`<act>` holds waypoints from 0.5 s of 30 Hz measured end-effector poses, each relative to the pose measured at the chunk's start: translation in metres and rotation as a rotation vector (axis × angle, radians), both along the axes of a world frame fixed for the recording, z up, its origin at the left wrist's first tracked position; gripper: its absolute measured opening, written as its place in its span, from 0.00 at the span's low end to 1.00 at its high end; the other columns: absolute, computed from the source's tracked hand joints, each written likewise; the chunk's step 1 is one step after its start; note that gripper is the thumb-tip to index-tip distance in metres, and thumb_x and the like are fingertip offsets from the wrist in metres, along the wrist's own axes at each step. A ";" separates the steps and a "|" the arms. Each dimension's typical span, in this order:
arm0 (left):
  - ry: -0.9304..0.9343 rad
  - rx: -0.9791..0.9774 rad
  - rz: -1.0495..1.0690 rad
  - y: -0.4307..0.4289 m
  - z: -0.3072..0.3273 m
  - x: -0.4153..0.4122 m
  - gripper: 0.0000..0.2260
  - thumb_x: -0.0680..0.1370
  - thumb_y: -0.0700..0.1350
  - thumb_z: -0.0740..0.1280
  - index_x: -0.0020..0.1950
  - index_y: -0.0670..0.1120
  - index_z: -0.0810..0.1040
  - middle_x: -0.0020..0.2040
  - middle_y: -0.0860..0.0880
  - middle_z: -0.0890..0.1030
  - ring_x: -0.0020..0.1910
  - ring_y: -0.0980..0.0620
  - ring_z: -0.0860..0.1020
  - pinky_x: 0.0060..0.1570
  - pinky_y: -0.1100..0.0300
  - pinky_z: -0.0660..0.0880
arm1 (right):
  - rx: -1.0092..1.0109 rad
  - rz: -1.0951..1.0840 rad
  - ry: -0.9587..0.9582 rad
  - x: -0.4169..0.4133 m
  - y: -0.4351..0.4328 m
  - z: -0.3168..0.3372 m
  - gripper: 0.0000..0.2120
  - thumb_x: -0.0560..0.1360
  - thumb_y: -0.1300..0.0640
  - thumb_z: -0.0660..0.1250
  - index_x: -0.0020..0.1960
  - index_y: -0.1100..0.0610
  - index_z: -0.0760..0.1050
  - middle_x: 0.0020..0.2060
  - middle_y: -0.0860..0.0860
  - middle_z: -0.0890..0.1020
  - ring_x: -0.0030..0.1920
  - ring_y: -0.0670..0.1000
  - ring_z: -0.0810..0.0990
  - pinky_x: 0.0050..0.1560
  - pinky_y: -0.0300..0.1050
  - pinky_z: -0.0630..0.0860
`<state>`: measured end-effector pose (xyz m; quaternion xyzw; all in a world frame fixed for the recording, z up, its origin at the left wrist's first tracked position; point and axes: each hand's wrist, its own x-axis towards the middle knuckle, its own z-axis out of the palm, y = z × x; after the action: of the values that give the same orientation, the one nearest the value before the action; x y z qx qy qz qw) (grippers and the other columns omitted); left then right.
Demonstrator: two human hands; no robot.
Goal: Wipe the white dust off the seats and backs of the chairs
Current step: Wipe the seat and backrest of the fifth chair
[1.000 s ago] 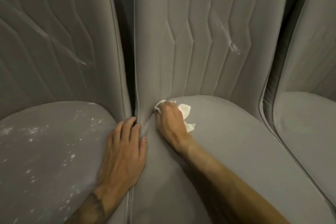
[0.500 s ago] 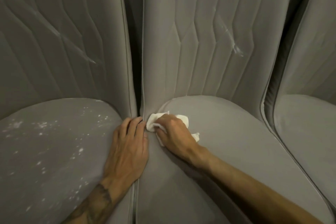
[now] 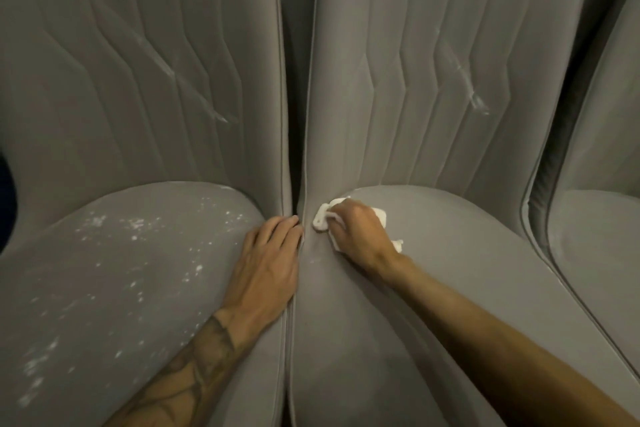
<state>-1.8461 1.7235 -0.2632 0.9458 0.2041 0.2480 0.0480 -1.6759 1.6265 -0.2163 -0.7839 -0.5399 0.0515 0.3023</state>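
Observation:
Three grey padded chairs stand side by side. My right hand [image 3: 360, 236] grips a crumpled white cloth [image 3: 323, 218] and presses it onto the back left corner of the middle chair's seat [image 3: 433, 270]. My left hand [image 3: 266, 270] lies flat, fingers straight, on the right edge of the left chair's seat [image 3: 114, 288], beside the gap between the chairs. White dust specks cover the left seat. White streaks mark the left chair's back [image 3: 166, 66] and the middle chair's back [image 3: 474, 100].
A third grey chair [image 3: 595, 253] stands at the right edge, close against the middle one. A narrow dark gap [image 3: 294, 149] runs between the left and middle backs. A dark patch shows at the far left edge.
My right hand has rubbed the cloth to and fro at the seat's back left corner. My left hand stays on the left seat's edge. The view has shifted a little to the left.

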 end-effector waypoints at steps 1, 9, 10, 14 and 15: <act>-0.004 -0.001 0.003 0.000 -0.001 -0.001 0.18 0.79 0.37 0.69 0.69 0.43 0.79 0.69 0.45 0.78 0.69 0.44 0.74 0.66 0.45 0.74 | -0.013 -0.049 0.014 -0.001 0.005 -0.002 0.10 0.73 0.66 0.64 0.42 0.55 0.81 0.46 0.48 0.84 0.49 0.49 0.80 0.54 0.31 0.69; -0.039 -0.066 -0.035 0.003 -0.005 -0.002 0.23 0.76 0.41 0.75 0.70 0.40 0.77 0.70 0.43 0.78 0.69 0.41 0.74 0.67 0.44 0.74 | -0.062 0.273 -0.020 -0.040 -0.046 -0.007 0.07 0.77 0.61 0.66 0.52 0.55 0.81 0.51 0.49 0.83 0.51 0.46 0.78 0.56 0.32 0.69; -0.051 -0.090 -0.043 0.002 -0.004 -0.002 0.22 0.77 0.38 0.72 0.71 0.40 0.77 0.71 0.43 0.77 0.70 0.42 0.74 0.69 0.44 0.73 | -0.050 0.226 -0.028 -0.035 -0.036 -0.001 0.07 0.77 0.62 0.66 0.53 0.57 0.82 0.52 0.52 0.83 0.52 0.50 0.79 0.59 0.37 0.71; -0.081 -0.126 -0.060 0.002 -0.004 -0.004 0.23 0.77 0.34 0.69 0.72 0.41 0.76 0.71 0.44 0.77 0.72 0.43 0.72 0.72 0.47 0.70 | 0.038 0.103 0.030 -0.055 -0.025 0.001 0.09 0.78 0.65 0.66 0.56 0.59 0.82 0.55 0.55 0.82 0.56 0.49 0.78 0.64 0.41 0.71; -0.080 -0.126 -0.063 0.003 -0.004 -0.003 0.24 0.76 0.35 0.70 0.72 0.40 0.76 0.72 0.43 0.77 0.71 0.42 0.72 0.71 0.47 0.70 | 0.050 0.145 0.047 -0.065 -0.039 -0.004 0.10 0.78 0.64 0.66 0.58 0.57 0.81 0.56 0.53 0.82 0.57 0.45 0.76 0.65 0.37 0.69</act>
<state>-1.8496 1.7262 -0.2677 0.9362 0.1875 0.2706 0.1234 -1.7413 1.5879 -0.2207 -0.7336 -0.5891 0.0779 0.3297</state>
